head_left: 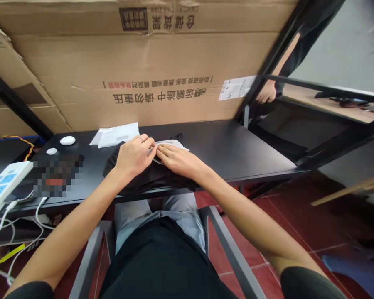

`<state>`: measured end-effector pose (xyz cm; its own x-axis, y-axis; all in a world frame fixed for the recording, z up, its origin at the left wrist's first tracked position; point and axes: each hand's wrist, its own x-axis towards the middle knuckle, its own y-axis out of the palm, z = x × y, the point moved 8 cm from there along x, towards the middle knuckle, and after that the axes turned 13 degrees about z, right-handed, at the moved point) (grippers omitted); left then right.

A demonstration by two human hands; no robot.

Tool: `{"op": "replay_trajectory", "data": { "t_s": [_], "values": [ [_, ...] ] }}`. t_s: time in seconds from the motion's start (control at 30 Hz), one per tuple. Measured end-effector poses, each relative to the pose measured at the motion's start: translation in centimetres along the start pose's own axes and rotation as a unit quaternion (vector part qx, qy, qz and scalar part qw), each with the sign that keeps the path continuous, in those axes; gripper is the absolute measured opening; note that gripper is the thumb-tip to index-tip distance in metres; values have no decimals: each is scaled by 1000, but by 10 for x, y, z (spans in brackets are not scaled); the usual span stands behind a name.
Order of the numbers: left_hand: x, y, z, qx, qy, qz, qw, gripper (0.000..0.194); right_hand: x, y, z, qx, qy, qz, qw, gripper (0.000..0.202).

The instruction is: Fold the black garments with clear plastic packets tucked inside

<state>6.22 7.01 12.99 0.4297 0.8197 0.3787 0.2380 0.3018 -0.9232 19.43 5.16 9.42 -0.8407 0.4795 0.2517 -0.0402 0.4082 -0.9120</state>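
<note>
My left hand [133, 155] and my right hand [180, 159] meet at the fingertips over the desk, both with fingers pinched together. Between and behind the fingers is a white, flat piece with a curved edge [176, 143], mostly covered by my hands. Whatever the fingertips pinch is too small to make out. Under both wrists lies a crumpled black cloth [149, 178], bunched along the desk's front edge. A ring is on one finger of my left hand. Just beyond that hand rest flat white packets [120, 136].
The black desk [230, 145] backs onto a large cardboard sheet [162, 58]. At left are a white oval case [67, 140], a small white round object [51, 151], a blurred-out dark item [57, 174], a power strip [8, 182] and cables. Another person's hand [267, 92] shows beyond the frame at right.
</note>
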Motion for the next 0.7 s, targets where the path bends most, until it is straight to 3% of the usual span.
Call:
{"op": "replay_trajectory", "data": {
  "t_s": [0.1,0.2,0.27,0.33,0.43,0.53,0.6,0.7],
  "values": [
    [-11,4,30,-19,-115,2,993,42,10,23,-7,7,44,93,995,32],
    [-19,23,64,-105,-198,64,972,45,9,36,-10,2,62,135,989,35],
    [-20,44,75,-234,-203,132,942,47,10,35,-12,-4,70,131,989,33],
    [-17,61,76,-379,-190,176,888,57,11,29,-14,-2,75,122,990,28],
    [-10,71,73,-524,-178,174,815,52,9,15,-22,19,83,89,992,25],
    [-1,71,75,-596,-192,145,766,38,1,-6,-33,76,76,4,994,36],
    [5,66,83,-621,-207,113,748,33,-9,-22,-39,130,55,-69,988,43],
    [16,49,105,-625,-210,29,751,27,-25,-41,-43,211,17,-156,965,47]
  ]
}}
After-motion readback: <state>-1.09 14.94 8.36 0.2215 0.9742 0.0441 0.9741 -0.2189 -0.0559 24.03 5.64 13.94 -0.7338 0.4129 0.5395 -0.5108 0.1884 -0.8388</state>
